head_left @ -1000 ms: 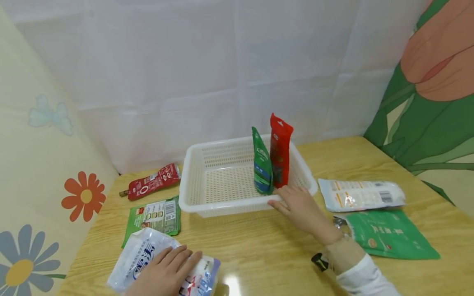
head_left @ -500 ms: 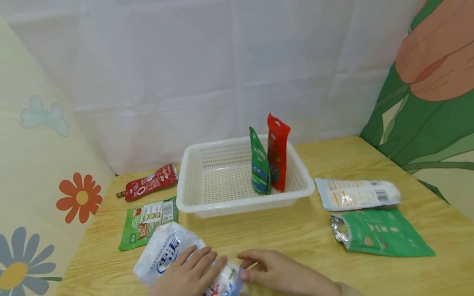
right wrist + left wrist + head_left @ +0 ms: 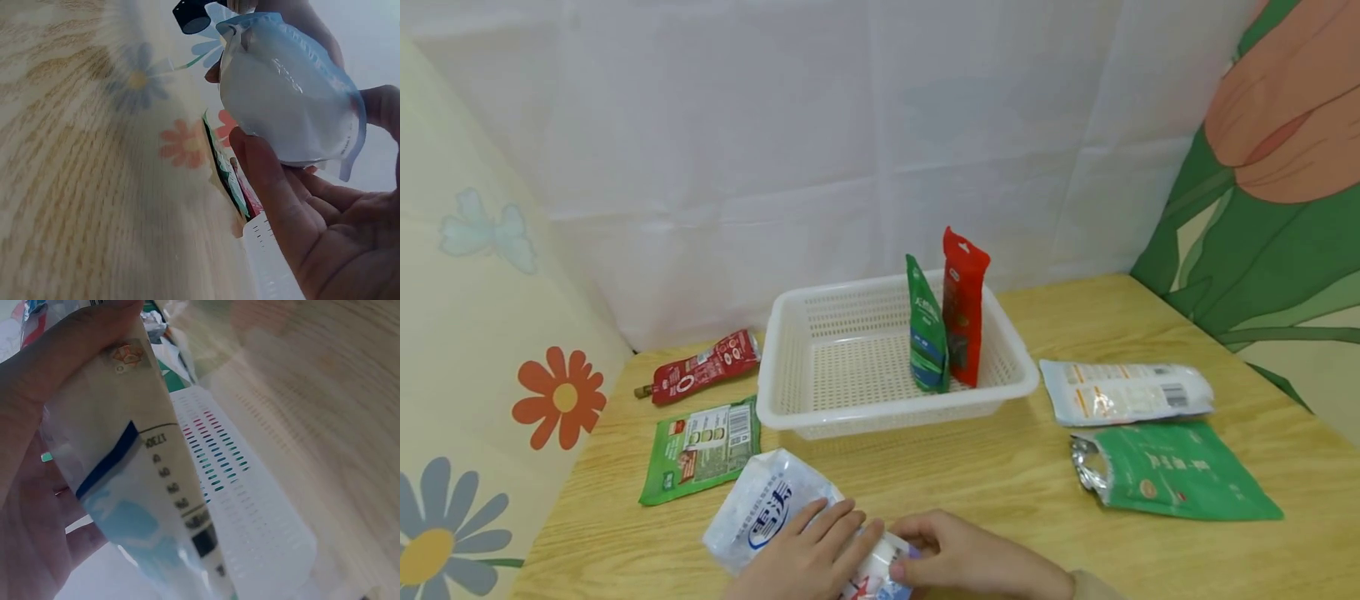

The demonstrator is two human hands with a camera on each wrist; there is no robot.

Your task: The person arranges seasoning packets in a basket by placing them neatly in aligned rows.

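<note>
A glossy white pouch with blue lettering [image 3: 760,512] is at the front of the table in the head view, raised at a slant. My left hand [image 3: 812,554] grips it, fingers spread over the lettered face; in the left wrist view the thumb lies across one side of the pouch [image 3: 144,469], fingers behind. My right hand [image 3: 973,554] holds the lower right end between thumb and fingers. The right wrist view looks at the rounded, puffed end of the pouch [image 3: 287,94], with the right hand's fingers [image 3: 265,165] bent around it.
Behind stands a white slotted basket [image 3: 895,415] with a green pouch [image 3: 929,333] and a red packet [image 3: 964,312] upright inside. To its left lie a red spouted pouch [image 3: 711,367] and a green packet [image 3: 700,450]. At right lie a white pouch [image 3: 1127,392] and a green bag [image 3: 1180,471].
My right hand has left the basket's front rim and come down to the white pouch's end. My left hand has shifted right with the pouch, now lifted at a slant.
</note>
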